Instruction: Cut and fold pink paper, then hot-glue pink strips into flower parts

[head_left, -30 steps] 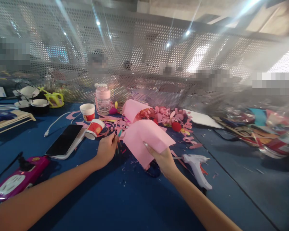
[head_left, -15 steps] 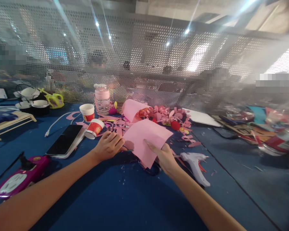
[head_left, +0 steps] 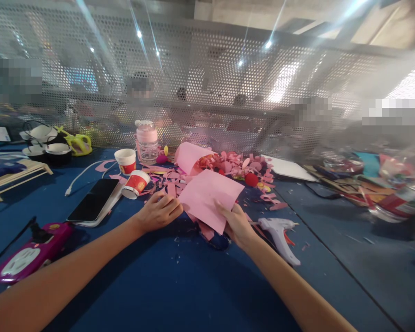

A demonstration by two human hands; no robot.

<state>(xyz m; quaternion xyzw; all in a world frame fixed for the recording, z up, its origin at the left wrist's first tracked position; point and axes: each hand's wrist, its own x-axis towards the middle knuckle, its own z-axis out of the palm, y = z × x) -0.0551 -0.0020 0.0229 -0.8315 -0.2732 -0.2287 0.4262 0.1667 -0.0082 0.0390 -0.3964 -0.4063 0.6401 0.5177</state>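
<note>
A pink square sheet (head_left: 205,196), paper or felt, is held up over the middle of the blue table. My right hand (head_left: 238,223) pinches its lower right side, thumb on top and the fingers behind. At the sheet's left corner, my left hand (head_left: 161,213) is closed with its knuckles up. What sits inside those fingers is hidden, and I cannot tell whether they grip the sheet's edge. Below the sheet lie a pink scrap (head_left: 206,230) and a dark looped thing (head_left: 217,242), partly covered. A white glue gun (head_left: 280,237) rests right of my right hand.
Behind the sheet are a rolled pink sheet (head_left: 190,159) and pink cut pieces (head_left: 235,166). To the left are paper cups (head_left: 135,184), a phone (head_left: 95,200), a purple power strip (head_left: 31,253) and a clear bottle (head_left: 147,143). A perforated metal screen (head_left: 221,87) stands behind.
The pink sheet has shifted slightly left and turned a little. My left hand has moved slightly right, against its corner. The small teal tip beside that hand no longer shows.
</note>
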